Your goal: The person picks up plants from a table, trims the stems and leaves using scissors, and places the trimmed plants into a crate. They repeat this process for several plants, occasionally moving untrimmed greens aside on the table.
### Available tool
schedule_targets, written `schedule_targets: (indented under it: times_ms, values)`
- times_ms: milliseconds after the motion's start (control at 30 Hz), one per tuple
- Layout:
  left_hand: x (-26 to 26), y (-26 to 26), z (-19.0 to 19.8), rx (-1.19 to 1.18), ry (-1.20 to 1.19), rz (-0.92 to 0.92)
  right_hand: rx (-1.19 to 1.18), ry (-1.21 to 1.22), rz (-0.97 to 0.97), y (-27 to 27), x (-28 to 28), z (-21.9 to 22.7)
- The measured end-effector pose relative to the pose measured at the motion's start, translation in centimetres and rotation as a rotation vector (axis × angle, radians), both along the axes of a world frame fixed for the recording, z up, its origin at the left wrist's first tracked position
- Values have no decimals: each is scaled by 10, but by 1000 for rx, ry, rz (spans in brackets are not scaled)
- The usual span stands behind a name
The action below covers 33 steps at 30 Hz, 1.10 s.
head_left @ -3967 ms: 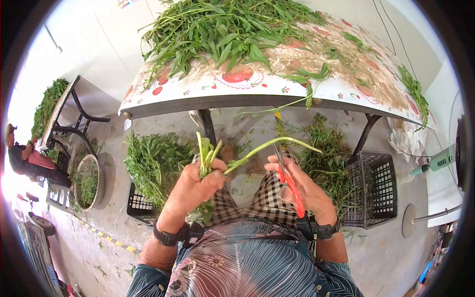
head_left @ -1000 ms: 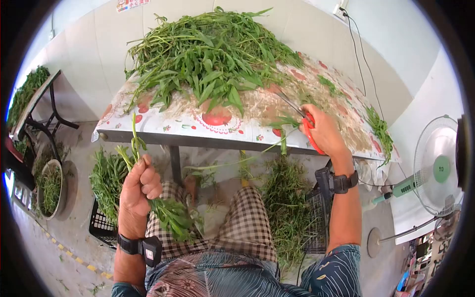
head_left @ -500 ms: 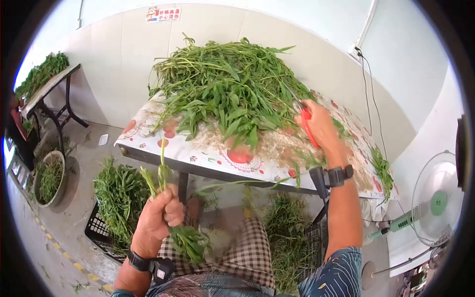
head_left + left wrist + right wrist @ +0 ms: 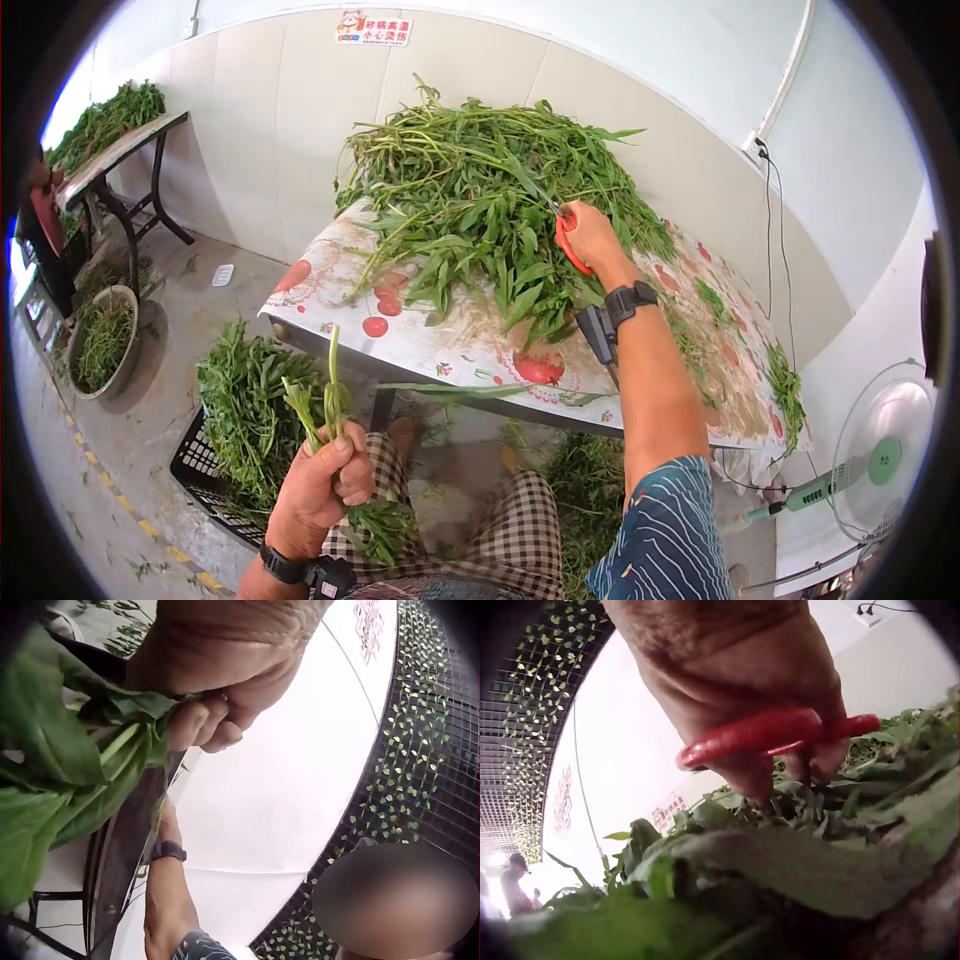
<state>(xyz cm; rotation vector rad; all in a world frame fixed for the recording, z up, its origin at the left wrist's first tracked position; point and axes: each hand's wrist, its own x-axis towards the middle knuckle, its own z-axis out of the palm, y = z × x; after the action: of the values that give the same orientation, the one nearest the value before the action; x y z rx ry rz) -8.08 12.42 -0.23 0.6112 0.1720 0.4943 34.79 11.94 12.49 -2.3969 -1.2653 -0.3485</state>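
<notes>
My left hand [image 4: 322, 485] grips a small bunch of leafy green stems [image 4: 334, 395] low over my lap, pale ends up and leaves hanging below the fist. In the left wrist view its leaves [image 4: 45, 761] fill the left side. Farther forward, my right hand [image 4: 595, 240] holds red-handled scissors [image 4: 566, 238] over the heap of leafy greens [image 4: 440, 200] on the table. The blades point at the heap, partly lost among its leaves. In the right wrist view the red scissor handles [image 4: 757, 735] loop round my fingers, with fingertips right at the leaves.
The table [image 4: 310, 290] has a fruit-patterned cover with scattered scraps. Below at left stands a black crate [image 4: 195, 465] of greens; more greens [image 4: 590, 490] lie under the table. A fan [image 4: 880, 460] stands right. At far left are a round tub [image 4: 125, 375] and another person [image 4: 45, 220].
With the scissors, my right hand has gone from beside the left hand up over the table, then leftward to the heap. The left hand keeps its bunch. The head view has tilted up.
</notes>
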Motion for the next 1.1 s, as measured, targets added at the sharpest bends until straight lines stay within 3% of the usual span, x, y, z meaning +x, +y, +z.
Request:
schedule_targets:
  times_ms: [233, 333, 433, 667, 733, 833, 933, 967, 1033, 1100]
  values:
    - [11, -10, 4, 13, 49, -15, 421, 128, 127, -65, -1, 38]
    - [18, -16, 3, 49, 30, -67, 634, 494, 224, -114, -14, 59]
    - [26, -23, 7, 68, 23, -105, 685, 558, 179, -156, -31, 69]
    - [41, -33, 20, 61, -9, -140, 749, 548, 209, -214, -47, 56]
    - [47, -39, 30, 126, -16, -113, 784, 574, 258, -223, -75, 58]
    - [61, -43, 34, 41, -3, -89, 779, 562, 292, -228, -121, 47]
    - [78, -55, 43, 89, 87, -61, 752, 869, 501, -229, -168, 15]
    - [82, -58, 43, 88, 68, -64, 740, 1092, 497, -227, -176, -7]
    - [87, -61, 44, 132, 67, -80, 459, 951, 526, -230, -206, -28]
    - [86, -61, 45, 152, 68, -97, 370, 1136, 570, -229, -226, -48]
